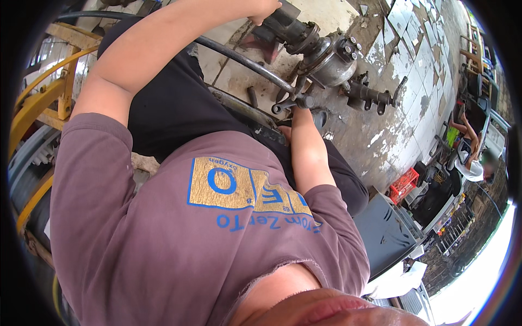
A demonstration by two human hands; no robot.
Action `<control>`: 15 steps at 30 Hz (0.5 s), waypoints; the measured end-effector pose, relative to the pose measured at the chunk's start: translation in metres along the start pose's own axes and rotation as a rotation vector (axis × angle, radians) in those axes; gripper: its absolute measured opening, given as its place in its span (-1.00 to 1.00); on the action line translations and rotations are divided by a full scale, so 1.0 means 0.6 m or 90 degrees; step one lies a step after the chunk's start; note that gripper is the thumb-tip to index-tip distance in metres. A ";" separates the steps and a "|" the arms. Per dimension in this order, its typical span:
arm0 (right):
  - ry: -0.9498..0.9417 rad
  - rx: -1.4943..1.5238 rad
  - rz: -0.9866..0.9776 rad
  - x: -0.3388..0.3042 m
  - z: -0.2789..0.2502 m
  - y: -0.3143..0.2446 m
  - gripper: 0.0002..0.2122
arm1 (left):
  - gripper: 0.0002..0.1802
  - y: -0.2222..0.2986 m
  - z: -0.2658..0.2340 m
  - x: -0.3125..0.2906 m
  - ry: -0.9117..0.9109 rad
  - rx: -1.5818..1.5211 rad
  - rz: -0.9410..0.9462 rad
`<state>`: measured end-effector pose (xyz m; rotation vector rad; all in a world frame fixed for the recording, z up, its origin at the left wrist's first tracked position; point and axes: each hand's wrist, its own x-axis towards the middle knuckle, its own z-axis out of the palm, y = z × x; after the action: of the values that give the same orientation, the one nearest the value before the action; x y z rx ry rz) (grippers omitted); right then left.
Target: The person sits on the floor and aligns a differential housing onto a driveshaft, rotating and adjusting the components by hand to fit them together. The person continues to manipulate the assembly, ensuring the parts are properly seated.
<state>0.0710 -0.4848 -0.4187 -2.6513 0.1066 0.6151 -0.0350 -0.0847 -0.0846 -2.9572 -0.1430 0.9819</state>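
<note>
A greasy metal gear housing (329, 60) lies on the floor in front of me, with a dark cylinder (283, 23) on its left and a shaft with a forked end (375, 95) on its right. My left hand (265, 10) is beside the dark cylinder at the top edge, partly cut off. Its fingers look curled, but what they hold does not show. A long dark steel rod (244, 62) slants across my legs to a jointed end (296, 101). My right hand (302, 113) reaches behind that joint, which hides its fingers.
A short dark metal pin (252, 96) and a flat metal bar (239, 106) lie near my legs. A yellow metal frame (62, 81) stands at left. Broken tiles (402, 32) cover the far floor. A grey cabinet (386, 231), red crate (403, 185) and another person (467, 157) are at right.
</note>
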 end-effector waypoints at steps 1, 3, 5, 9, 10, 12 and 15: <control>0.007 -0.054 -0.033 0.004 0.003 -0.002 -0.59 | -0.24 0.001 0.001 -0.002 -0.006 0.001 -0.005; 0.019 -0.134 -0.086 0.015 0.005 -0.003 -0.57 | -0.27 -0.002 0.000 -0.008 -0.017 -0.011 -0.002; 0.029 -0.151 -0.141 0.031 0.007 -0.005 -0.54 | -0.29 -0.006 -0.004 -0.008 -0.030 -0.022 0.003; -0.029 -0.077 -0.208 0.048 -0.003 -0.035 -0.38 | -0.49 -0.016 0.018 0.009 -0.022 -0.036 -0.025; -0.045 -0.094 -0.222 0.046 -0.004 -0.033 -0.34 | -0.55 -0.014 0.027 0.012 -0.009 -0.036 -0.038; -0.056 -0.119 -0.249 0.078 0.007 -0.009 -0.24 | -0.53 -0.002 0.036 0.015 0.014 -0.010 -0.068; 0.038 -0.168 -0.276 0.119 0.042 0.053 -0.42 | -0.51 0.000 0.016 0.001 0.042 0.034 -0.014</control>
<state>0.1199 -0.5021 -0.4826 -2.8097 -0.5541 0.4257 -0.0399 -0.0849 -0.0926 -2.9282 -0.1444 0.8710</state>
